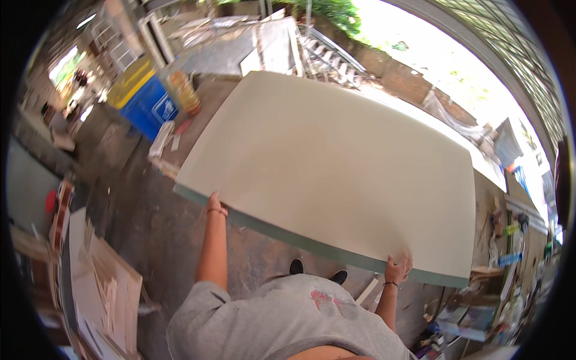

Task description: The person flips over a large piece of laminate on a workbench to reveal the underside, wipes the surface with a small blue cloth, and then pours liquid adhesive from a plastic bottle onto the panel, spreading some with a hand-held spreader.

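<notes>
A large cream-coloured board (336, 162) with a green near edge spreads out in front of me, slanting down to the right. At the left part of that edge, my left hand (215, 204) is closed around the border, thumb on top and the other fingers hidden beneath. Near the right corner, my right hand (399, 269) touches the same edge, its fingers spread over the top face and somewhat blurred. What supports the board is mostly hidden under it.
A blue bin with a yellow lid (141, 96) stands at the far left, beside a table corner (204, 102). Wood offcuts (105, 282) lean at the near left. Cluttered shelving (480, 312) is at the near right. My shoes (339, 276) show below the board.
</notes>
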`<state>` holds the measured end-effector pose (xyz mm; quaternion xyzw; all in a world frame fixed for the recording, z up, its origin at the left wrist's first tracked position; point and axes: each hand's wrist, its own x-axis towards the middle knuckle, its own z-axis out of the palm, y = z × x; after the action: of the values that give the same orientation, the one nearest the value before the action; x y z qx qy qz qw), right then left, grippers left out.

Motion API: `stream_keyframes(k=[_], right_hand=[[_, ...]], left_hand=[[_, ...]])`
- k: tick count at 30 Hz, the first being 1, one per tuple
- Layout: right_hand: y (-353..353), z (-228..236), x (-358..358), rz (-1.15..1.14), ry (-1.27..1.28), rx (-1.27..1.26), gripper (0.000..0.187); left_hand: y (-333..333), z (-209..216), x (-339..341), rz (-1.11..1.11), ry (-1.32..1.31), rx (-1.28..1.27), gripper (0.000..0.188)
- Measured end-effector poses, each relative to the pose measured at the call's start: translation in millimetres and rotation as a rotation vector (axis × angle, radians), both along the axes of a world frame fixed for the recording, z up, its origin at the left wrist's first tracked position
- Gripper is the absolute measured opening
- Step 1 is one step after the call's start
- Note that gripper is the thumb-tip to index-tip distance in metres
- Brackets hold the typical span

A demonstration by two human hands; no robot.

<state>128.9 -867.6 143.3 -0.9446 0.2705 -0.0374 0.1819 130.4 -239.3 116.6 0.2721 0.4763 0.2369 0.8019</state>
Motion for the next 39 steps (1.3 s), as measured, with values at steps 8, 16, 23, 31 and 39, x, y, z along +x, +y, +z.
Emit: stream_keyframes(k=[8,16,23,31,39], right_hand=[[-3.0,-6.3,-3.8,0.046,0.023,-0.113,0.064],[3.9,-1.3,1.2,0.221,0.096,-0.139,0.073],[32.4,-3.2,9.1,0.426,0.124,-0.252,0.080],[56.0,-1.9,8.2,0.557,0.146,-0.245,0.082],[88.8,5.9,20.1,0.797,0.147,-0.206,0.084]], left_hand=[[-12.9,20.6,-10.6,-0.007,0.136,-0.137,0.016],[-16.9,8.5,-14.5,-0.215,0.256,0.123,0.031],[-38.8,10.2,-17.6,-0.133,0.248,0.177,0.024],[-58.2,24.4,-63.5,-0.321,0.600,0.515,0.024],[-170.0,-34.1,-145.8,-0.395,0.565,1.010,0.020]])
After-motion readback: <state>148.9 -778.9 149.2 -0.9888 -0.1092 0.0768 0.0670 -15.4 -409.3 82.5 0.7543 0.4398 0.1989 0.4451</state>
